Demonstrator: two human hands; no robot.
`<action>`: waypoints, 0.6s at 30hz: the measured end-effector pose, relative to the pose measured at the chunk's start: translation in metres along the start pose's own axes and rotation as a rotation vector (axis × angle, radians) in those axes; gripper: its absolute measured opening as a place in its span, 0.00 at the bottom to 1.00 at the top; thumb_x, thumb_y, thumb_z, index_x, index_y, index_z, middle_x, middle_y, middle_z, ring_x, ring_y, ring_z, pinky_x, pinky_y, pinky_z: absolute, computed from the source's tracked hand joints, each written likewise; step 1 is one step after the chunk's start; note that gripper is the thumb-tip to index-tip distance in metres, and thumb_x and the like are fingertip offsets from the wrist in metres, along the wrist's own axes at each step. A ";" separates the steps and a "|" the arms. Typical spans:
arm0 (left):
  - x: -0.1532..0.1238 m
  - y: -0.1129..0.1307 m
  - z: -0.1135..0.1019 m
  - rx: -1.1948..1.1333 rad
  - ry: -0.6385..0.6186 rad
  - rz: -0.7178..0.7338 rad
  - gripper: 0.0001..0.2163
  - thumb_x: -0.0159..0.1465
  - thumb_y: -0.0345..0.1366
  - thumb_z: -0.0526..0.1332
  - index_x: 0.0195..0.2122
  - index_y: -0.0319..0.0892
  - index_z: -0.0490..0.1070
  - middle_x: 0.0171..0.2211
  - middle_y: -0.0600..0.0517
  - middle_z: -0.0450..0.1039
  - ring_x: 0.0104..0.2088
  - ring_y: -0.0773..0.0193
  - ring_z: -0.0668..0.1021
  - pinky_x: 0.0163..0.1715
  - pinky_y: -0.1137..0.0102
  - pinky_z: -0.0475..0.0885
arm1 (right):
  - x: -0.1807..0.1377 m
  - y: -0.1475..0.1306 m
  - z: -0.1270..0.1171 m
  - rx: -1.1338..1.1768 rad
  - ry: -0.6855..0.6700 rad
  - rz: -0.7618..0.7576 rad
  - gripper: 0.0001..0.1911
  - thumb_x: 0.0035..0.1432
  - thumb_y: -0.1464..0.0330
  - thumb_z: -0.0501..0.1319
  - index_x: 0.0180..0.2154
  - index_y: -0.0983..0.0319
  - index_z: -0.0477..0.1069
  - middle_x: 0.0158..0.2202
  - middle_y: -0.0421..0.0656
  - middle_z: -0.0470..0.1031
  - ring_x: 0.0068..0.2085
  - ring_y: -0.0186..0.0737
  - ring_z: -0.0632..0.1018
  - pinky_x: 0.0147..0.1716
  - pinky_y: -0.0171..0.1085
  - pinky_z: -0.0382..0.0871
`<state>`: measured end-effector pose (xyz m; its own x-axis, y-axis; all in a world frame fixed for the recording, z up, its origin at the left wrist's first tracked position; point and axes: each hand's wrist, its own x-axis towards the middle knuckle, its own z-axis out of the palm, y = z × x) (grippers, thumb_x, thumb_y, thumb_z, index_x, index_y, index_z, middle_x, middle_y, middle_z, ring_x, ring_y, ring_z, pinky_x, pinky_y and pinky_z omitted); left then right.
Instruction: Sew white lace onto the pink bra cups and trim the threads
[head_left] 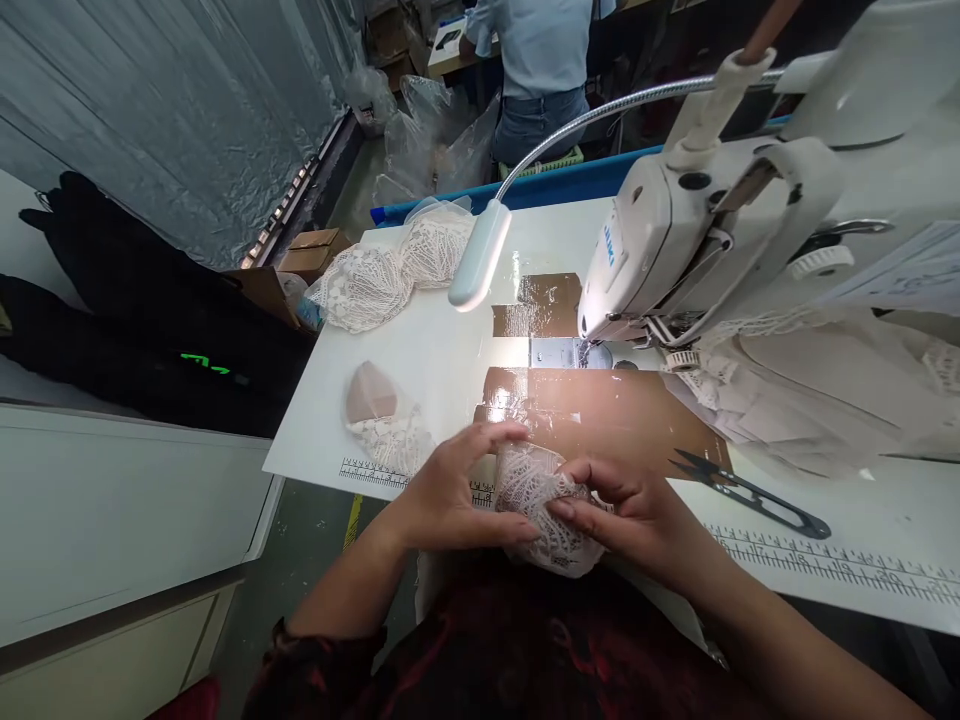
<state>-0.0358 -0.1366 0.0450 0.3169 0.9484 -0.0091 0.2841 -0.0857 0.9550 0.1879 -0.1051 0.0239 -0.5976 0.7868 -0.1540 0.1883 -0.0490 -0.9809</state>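
Between left fingers (489, 436) curved round it and pinching right fingers (602, 474), a lace cup (534, 492).

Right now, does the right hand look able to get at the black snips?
Probably yes: the snips lie uncovered to the right of the right hand, nothing between, though that hand would likely release the lace piece first.

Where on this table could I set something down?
Bare white tabletop shows between the far lace, nearer lace piece and brown covering. A smaller patch lies between the snips, printed ruler and piled fabric. It's crowded around the sewing machine, and where left hand and right hand hold a lace cup.
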 end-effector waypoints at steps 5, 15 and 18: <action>0.003 -0.008 0.018 0.040 -0.066 -0.023 0.15 0.60 0.42 0.63 0.45 0.39 0.72 0.37 0.49 0.74 0.34 0.65 0.75 0.35 0.71 0.70 | 0.001 -0.004 0.002 -0.058 0.081 -0.123 0.11 0.59 0.62 0.59 0.28 0.60 0.72 0.31 0.41 0.76 0.32 0.37 0.75 0.31 0.34 0.67; 0.010 -0.003 0.020 0.070 -0.028 -0.044 0.11 0.63 0.40 0.60 0.38 0.38 0.73 0.30 0.51 0.73 0.29 0.68 0.72 0.30 0.74 0.66 | 0.002 -0.004 0.004 -0.128 0.150 -0.097 0.14 0.58 0.61 0.59 0.23 0.60 0.67 0.26 0.41 0.75 0.27 0.35 0.72 0.26 0.35 0.64; 0.013 -0.003 0.022 0.009 -0.023 -0.100 0.11 0.62 0.42 0.59 0.35 0.38 0.72 0.27 0.52 0.70 0.27 0.69 0.69 0.28 0.75 0.64 | 0.003 -0.001 0.001 -0.154 0.139 -0.079 0.12 0.58 0.62 0.60 0.25 0.60 0.69 0.27 0.41 0.75 0.28 0.36 0.73 0.27 0.35 0.65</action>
<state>-0.0123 -0.1305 0.0351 0.3077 0.9450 -0.1112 0.3236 0.0060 0.9462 0.1852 -0.1038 0.0247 -0.5042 0.8622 -0.0494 0.2681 0.1019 -0.9580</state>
